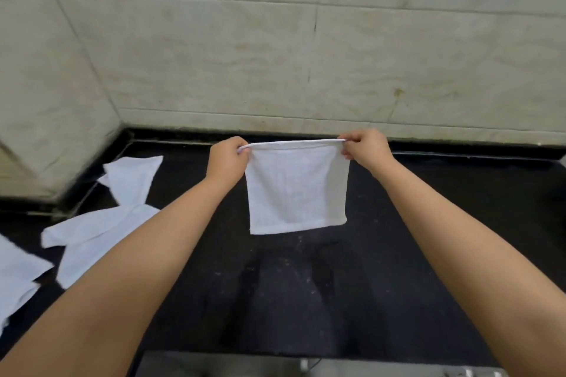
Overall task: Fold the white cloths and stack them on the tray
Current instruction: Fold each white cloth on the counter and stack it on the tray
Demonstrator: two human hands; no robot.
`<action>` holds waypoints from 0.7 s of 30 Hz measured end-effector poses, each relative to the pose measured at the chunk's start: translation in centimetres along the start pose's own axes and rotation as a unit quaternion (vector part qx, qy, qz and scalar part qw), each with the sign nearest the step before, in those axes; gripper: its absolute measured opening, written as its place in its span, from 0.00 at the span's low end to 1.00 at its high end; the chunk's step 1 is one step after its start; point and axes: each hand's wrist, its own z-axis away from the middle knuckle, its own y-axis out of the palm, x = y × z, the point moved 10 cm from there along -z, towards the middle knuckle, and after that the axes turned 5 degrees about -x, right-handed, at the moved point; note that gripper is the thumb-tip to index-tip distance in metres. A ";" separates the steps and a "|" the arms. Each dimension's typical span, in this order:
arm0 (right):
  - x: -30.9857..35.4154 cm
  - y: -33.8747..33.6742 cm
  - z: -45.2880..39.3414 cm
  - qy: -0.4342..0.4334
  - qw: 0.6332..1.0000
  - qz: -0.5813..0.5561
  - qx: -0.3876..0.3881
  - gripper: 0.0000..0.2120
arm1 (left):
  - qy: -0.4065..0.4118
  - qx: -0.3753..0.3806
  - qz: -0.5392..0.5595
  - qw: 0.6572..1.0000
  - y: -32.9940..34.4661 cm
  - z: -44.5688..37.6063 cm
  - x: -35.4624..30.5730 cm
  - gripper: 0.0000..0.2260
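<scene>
Left hand (227, 159) pinching 1 top corner of a cloth (297, 190), right hand (366, 148) pinching the other, fingers closed on the hem, both arms stretched forward. Top edge pulled taut between the 2 grips; rest of the cloth hanging flat and near square above the counter (428, 223), lower edge free, not visibly resting on the dark top. Looks doubled along the top edge, though hard to be sure from this angle.

Left of the held cloth, well apart from it, a loose pile of cloths (101, 229) lying unfolded on the counter, some overlapping, 1 running out of view at the left border. Beyond the held cloth, a tiled wall (275, 55) meeting the counter's back edge. No tray in view anywhere; location unknown from here.

Step in hand, by judgement: folding of 1 cloth, held up and squared before the next crease. Task likely at an early or middle stage, given the several unfolded pieces left of the held cloth and no stack visible.

Next move probably calls for lowering the cloth flat onto the counter directly beneath, or bringing the 2 pinched corners together to halve it, keeping edges aligned. Then a carry to the tray, wherever placed.
</scene>
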 end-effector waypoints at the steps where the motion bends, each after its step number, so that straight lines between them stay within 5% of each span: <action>1: -0.3 -0.3 -0.9 -0.019 1.000 0.017 -0.005 0.14 | 0.014 -0.011 -0.014 1.000 0.7 -0.6 -0.6 0.08; 8: -2.4 0.0 -1.5 -0.159 0.980 0.119 -0.002 0.12 | 0.115 -0.008 -0.081 0.990 3.2 -0.3 -1.3 0.09; 12: -7.6 4.7 1.6 -0.174 0.946 0.245 0.123 0.11 | 0.131 0.189 -0.176 0.957 7.5 4.1 3.6 0.10; 16: -13.5 9.8 7.3 -0.133 0.893 0.280 0.326 0.10 | 0.085 0.412 -0.234 0.877 11.0 10.4 9.2 0.10; 21: -17.4 12.0 13.0 -0.035 0.825 0.264 0.499 0.07 | 0.021 0.598 -0.239 0.765 12.8 16.4 12.0 0.09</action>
